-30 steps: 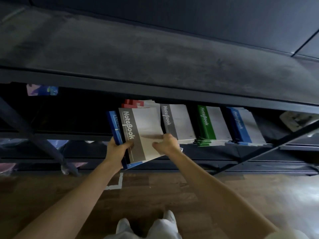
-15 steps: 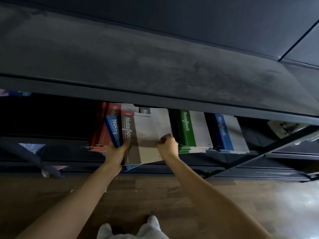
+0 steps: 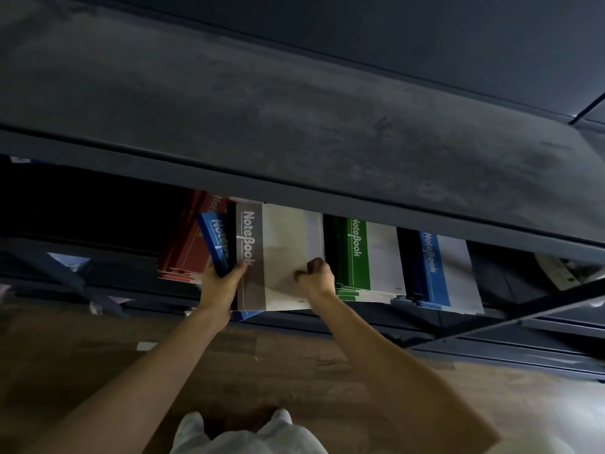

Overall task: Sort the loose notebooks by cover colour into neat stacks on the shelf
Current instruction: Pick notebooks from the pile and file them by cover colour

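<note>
Since a second ago, the grey notebook has slid to the right, and now it is just beside the green stack. It has a grey band down its left side with the white word NoteBook, and the rest of its cover is pale. It is at the front of the shelf, between the red stack and the green stack.

The right hand curls tight on its right side and grips it. The left hand grips a blue notebook that pokes out from under the grey one, and its thumb lies on the grey band.

On the shelf sit the red stack, the green stack and then the blue stack at the right. A dark board hangs over them.
</note>
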`<control>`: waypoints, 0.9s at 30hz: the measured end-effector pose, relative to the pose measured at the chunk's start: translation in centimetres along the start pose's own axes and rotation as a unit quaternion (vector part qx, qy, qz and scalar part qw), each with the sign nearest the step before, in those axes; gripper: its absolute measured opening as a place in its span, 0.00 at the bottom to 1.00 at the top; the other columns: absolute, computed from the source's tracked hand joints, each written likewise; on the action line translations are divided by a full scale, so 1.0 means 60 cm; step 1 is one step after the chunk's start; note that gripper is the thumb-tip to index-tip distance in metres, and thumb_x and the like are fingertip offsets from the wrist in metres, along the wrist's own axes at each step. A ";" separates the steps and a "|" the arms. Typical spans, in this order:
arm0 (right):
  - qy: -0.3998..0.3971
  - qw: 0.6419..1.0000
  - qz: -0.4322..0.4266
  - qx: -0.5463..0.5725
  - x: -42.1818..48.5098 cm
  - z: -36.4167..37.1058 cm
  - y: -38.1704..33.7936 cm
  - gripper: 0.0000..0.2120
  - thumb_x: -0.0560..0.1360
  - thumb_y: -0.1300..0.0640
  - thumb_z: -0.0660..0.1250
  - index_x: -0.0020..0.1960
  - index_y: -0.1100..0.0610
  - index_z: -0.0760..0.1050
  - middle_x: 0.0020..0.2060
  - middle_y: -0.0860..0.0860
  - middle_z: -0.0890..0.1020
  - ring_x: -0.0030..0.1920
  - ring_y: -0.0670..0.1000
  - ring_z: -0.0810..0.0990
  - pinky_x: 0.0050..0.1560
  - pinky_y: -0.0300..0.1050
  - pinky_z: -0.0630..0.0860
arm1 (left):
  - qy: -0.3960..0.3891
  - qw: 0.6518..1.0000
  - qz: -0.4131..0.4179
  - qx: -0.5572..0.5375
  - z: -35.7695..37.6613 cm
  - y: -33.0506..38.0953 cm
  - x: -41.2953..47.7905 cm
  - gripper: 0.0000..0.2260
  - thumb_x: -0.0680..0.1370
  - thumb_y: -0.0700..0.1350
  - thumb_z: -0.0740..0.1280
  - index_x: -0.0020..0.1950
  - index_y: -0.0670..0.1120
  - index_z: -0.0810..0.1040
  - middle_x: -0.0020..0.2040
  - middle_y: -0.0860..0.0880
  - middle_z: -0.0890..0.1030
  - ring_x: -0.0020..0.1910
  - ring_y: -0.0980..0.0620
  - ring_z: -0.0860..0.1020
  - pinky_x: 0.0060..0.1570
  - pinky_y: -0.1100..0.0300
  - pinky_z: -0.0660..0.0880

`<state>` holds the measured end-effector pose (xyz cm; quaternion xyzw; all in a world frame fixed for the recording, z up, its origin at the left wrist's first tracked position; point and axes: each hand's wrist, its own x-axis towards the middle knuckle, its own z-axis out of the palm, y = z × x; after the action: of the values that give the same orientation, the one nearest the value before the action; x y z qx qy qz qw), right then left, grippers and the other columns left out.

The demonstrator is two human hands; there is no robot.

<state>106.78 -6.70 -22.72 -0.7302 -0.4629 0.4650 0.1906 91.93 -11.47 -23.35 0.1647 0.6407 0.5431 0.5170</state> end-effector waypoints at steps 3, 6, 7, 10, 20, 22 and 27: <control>-0.043 0.999 -0.008 -0.026 0.008 -0.004 0.000 0.15 0.75 0.64 0.62 0.36 0.52 0.59 0.33 0.48 0.65 0.32 0.45 0.63 0.29 0.38 0.62 | 0.004 1.000 -0.012 -0.015 -0.003 0.002 -0.002 0.16 0.77 0.42 0.67 0.64 0.43 0.72 0.53 0.46 0.79 0.53 0.46 0.78 0.50 0.51 0.75; -0.052 0.998 -0.020 -0.034 0.018 -0.007 0.000 0.16 0.74 0.66 0.61 0.35 0.53 0.58 0.32 0.49 0.62 0.31 0.46 0.60 0.28 0.37 0.59 | 0.011 0.999 -0.024 -0.021 -0.010 0.006 -0.002 0.12 0.78 0.44 0.66 0.60 0.44 0.73 0.48 0.49 0.79 0.51 0.46 0.78 0.52 0.51 0.74; -0.048 0.998 -0.021 -0.028 0.023 -0.007 0.001 0.16 0.74 0.67 0.61 0.35 0.54 0.58 0.32 0.49 0.62 0.31 0.46 0.60 0.29 0.38 0.59 | 0.014 0.999 -0.023 -0.020 -0.013 0.005 -0.002 0.11 0.78 0.44 0.66 0.59 0.45 0.73 0.47 0.50 0.79 0.50 0.47 0.77 0.52 0.51 0.73; -0.047 0.999 -0.022 -0.012 0.033 -0.013 0.004 0.16 0.74 0.68 0.61 0.36 0.54 0.58 0.32 0.49 0.61 0.31 0.46 0.58 0.29 0.38 0.59 | 0.018 1.000 -0.019 -0.008 -0.020 0.002 -0.003 0.12 0.77 0.40 0.66 0.60 0.45 0.73 0.47 0.50 0.79 0.53 0.47 0.77 0.57 0.49 0.72; 0.093 0.996 -0.003 -0.019 0.060 -0.039 0.023 0.19 0.76 0.70 0.58 0.65 0.62 0.65 0.56 0.60 0.77 0.56 0.60 0.77 0.50 0.44 0.71 | 0.079 0.997 -0.010 -0.024 -0.026 0.001 -0.026 0.14 0.77 0.36 0.66 0.62 0.43 0.72 0.48 0.48 0.77 0.48 0.46 0.76 0.49 0.51 0.73; 0.087 0.992 -0.032 -0.082 0.069 -0.045 0.025 0.18 0.75 0.71 0.58 0.63 0.62 0.70 0.58 0.59 0.77 0.59 0.59 0.75 0.56 0.44 0.71 | 0.089 0.995 -0.013 -0.034 -0.037 -0.002 -0.029 0.15 0.77 0.37 0.66 0.62 0.45 0.71 0.48 0.49 0.77 0.51 0.45 0.76 0.51 0.49 0.72; 0.010 0.982 -0.095 -0.165 0.075 -0.040 0.028 0.21 0.74 0.71 0.58 0.66 0.63 0.72 0.66 0.58 0.69 0.65 0.56 0.70 0.64 0.38 0.64 | 0.089 0.995 0.008 -0.050 -0.054 -0.009 -0.050 0.16 0.77 0.36 0.65 0.62 0.47 0.69 0.50 0.50 0.76 0.54 0.46 0.74 0.51 0.49 0.71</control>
<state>110.30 -3.35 -24.97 -0.7088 -0.5988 0.3545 0.1157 90.62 -15.71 -22.79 0.0947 0.6547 0.5911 0.4615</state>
